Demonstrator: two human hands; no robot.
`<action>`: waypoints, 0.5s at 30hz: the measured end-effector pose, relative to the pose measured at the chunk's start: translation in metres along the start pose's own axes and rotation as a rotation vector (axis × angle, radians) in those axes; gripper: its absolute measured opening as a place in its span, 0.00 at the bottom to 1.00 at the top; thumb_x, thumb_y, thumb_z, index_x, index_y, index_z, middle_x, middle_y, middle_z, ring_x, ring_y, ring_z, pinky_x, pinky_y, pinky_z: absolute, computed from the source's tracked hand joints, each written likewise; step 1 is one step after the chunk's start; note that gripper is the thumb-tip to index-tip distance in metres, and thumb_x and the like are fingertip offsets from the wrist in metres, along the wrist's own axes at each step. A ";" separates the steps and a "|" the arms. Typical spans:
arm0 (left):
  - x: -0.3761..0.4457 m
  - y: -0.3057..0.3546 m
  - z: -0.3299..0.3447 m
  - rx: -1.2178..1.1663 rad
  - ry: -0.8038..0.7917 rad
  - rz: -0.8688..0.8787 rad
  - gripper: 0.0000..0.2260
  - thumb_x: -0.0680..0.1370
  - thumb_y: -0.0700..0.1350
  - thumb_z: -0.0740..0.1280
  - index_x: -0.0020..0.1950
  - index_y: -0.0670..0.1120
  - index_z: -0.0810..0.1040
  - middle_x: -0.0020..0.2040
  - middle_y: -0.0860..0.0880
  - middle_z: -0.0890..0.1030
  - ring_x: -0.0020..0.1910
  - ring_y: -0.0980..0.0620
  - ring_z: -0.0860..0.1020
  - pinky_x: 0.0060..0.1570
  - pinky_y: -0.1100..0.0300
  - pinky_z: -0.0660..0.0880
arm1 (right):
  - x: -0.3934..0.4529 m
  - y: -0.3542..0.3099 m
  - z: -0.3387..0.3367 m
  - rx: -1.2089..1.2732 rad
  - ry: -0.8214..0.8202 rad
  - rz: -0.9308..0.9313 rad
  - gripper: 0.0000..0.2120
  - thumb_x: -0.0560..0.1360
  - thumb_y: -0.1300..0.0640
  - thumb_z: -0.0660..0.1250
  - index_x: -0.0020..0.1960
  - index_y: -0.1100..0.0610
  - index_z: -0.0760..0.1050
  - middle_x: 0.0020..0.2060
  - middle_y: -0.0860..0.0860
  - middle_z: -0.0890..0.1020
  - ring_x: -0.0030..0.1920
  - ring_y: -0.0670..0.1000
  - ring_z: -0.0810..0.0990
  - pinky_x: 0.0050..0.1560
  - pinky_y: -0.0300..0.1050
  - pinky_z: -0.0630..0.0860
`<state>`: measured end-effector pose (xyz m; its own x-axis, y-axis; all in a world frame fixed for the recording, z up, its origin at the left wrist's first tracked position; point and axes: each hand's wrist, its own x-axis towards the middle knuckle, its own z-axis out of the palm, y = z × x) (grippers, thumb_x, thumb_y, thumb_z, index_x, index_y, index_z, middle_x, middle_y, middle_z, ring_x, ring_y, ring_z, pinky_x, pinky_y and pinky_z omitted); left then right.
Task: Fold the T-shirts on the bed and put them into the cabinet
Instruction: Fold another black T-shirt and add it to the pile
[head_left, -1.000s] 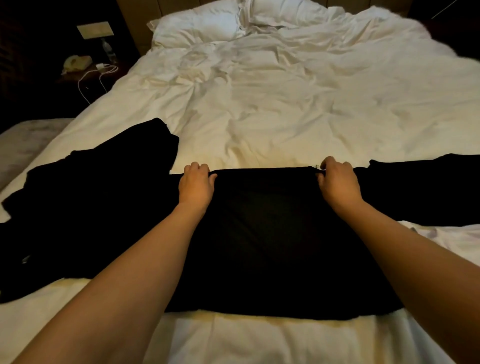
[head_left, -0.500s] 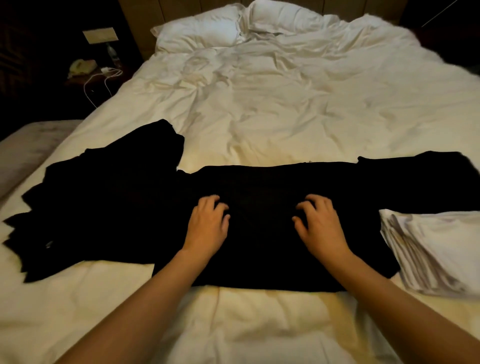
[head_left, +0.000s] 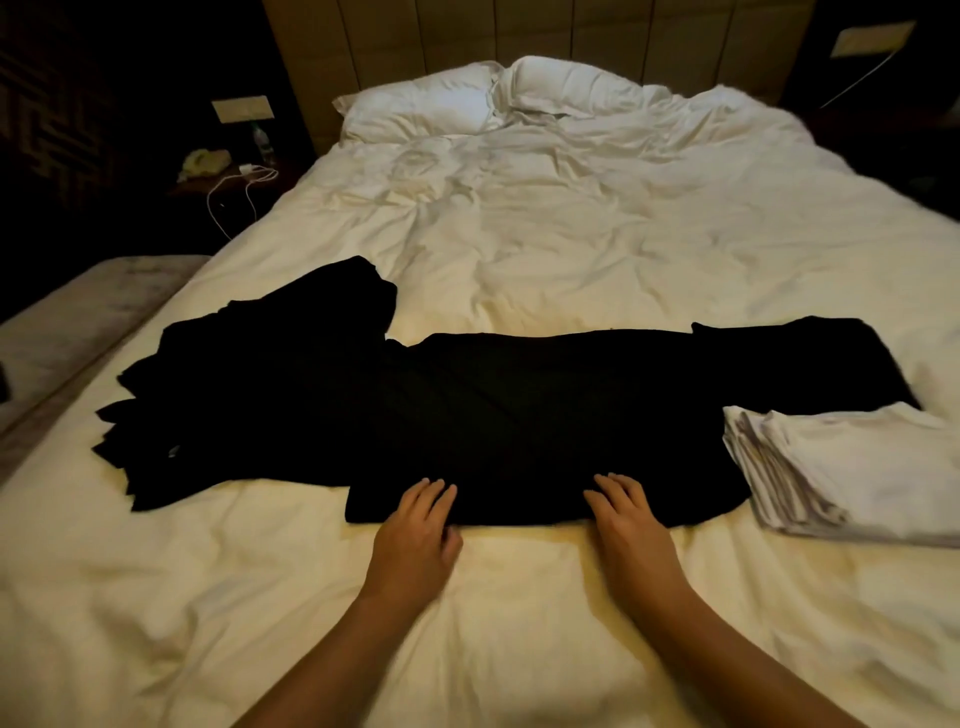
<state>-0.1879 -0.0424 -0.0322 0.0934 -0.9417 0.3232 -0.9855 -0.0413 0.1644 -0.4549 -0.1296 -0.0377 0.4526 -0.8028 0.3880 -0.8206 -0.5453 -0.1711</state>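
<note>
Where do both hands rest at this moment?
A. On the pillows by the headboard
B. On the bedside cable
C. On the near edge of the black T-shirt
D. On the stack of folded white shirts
C: the left hand and right hand lie with straight fingers on the near edge of the black T-shirt.

This is a bedroom, dimly lit and rather like a hotel room. A wide bed (head_left: 571, 234) with a rumpled white duvet fills the view, two white pillows (head_left: 498, 98) lying against a tall padded headboard (head_left: 519, 36). On the left stands a dark nightstand (head_left: 228, 187) with a white charging cable (head_left: 234, 192), below a wall switch panel (head_left: 241, 109)
</note>
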 end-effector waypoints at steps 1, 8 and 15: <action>0.003 -0.002 0.002 0.010 0.016 -0.006 0.15 0.74 0.45 0.69 0.58 0.42 0.84 0.56 0.45 0.84 0.57 0.45 0.82 0.53 0.53 0.81 | 0.003 -0.002 -0.002 0.010 0.021 0.005 0.26 0.58 0.67 0.82 0.55 0.63 0.82 0.54 0.58 0.83 0.61 0.60 0.75 0.49 0.51 0.81; -0.014 0.000 -0.012 -0.098 0.106 -0.049 0.17 0.66 0.31 0.79 0.54 0.39 0.84 0.49 0.45 0.84 0.49 0.44 0.83 0.49 0.52 0.82 | -0.021 -0.014 -0.009 0.158 0.127 0.025 0.24 0.61 0.75 0.78 0.55 0.65 0.80 0.50 0.58 0.82 0.58 0.56 0.71 0.50 0.50 0.81; -0.062 0.012 -0.021 -0.180 0.187 -0.081 0.17 0.67 0.29 0.76 0.54 0.40 0.84 0.50 0.45 0.84 0.49 0.44 0.83 0.52 0.56 0.78 | -0.066 -0.023 -0.019 0.180 0.130 0.047 0.12 0.71 0.68 0.71 0.54 0.63 0.81 0.49 0.57 0.82 0.56 0.55 0.73 0.51 0.48 0.78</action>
<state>-0.2021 0.0223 -0.0307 0.2116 -0.8591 0.4660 -0.9345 -0.0382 0.3539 -0.4725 -0.0595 -0.0418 0.3570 -0.7967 0.4877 -0.7589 -0.5518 -0.3459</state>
